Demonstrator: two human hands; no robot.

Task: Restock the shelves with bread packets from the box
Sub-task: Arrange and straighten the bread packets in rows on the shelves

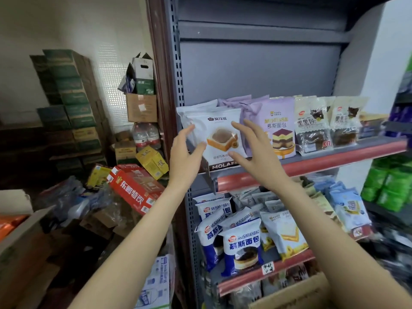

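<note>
While stacked cartons (66, 103) fill the storeroom, spread, empty fingers (189, 130) of both hands frame a white packet (219, 137) on the grey shelf (334, 157).

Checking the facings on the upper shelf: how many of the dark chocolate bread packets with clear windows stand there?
2 in view. One dark bread packet stands right of the purple mousse packet; the second stands to its right. More may be hidden behind.

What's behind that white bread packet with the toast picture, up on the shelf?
Behind the white bread packet at least one more white packet peeks out above it, then the grey back panel. How many more stand in that row is covered.
</note>
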